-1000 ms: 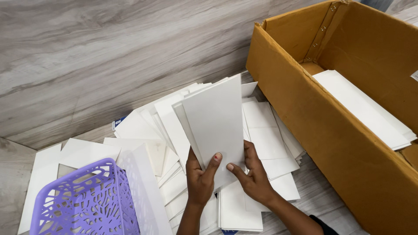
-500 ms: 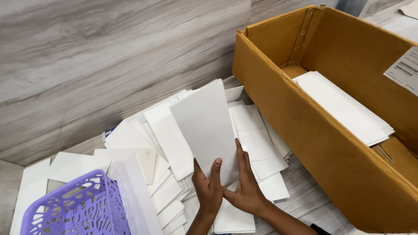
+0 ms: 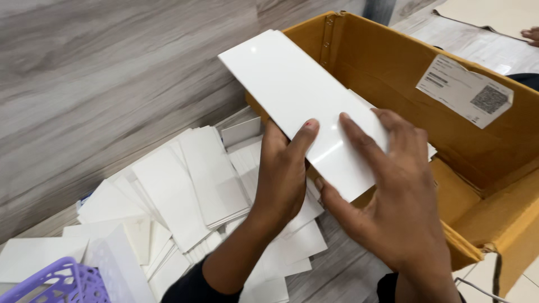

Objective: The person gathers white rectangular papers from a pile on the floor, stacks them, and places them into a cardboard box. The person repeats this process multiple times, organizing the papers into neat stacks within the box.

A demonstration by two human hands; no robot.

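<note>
You have one white card (image 3: 306, 106) up in both hands, tilted, its far end over the near wall of the cardboard box (image 3: 477, 168). Your left hand (image 3: 283, 171) grips the card's near long edge, thumb on top and fingers underneath. Your right hand (image 3: 393, 185) lies spread on the card's face at its near end, fingers flat on the gloss and thumb under the edge, so it steadies more than it clamps.

As to progress, judged from how things lie: this card is lifted clear of the pile (image 3: 191, 185) and sits at the box's rim, but it is not yet inside. A little white shows in the box just past your right fingers, so some cards seem to lie there already. Much more is left: the pile spreads over the floor (image 3: 348, 275) along the foot of the grey wall (image 3: 112, 73), many cards deep, overlapping at all angles.

You cannot see most of the box's inside; the card and your right hand cover it, so how full it is stays unknown. The purple basket (image 3: 53, 280) is cut off at the lower left corner, and what it holds cannot be seen. The pile runs off the bottom edge. A paper label (image 3: 463, 90) sits on the box's far wall. At the top right edge, a bit of someone else's hand (image 3: 529, 35) is barely in view.
</note>
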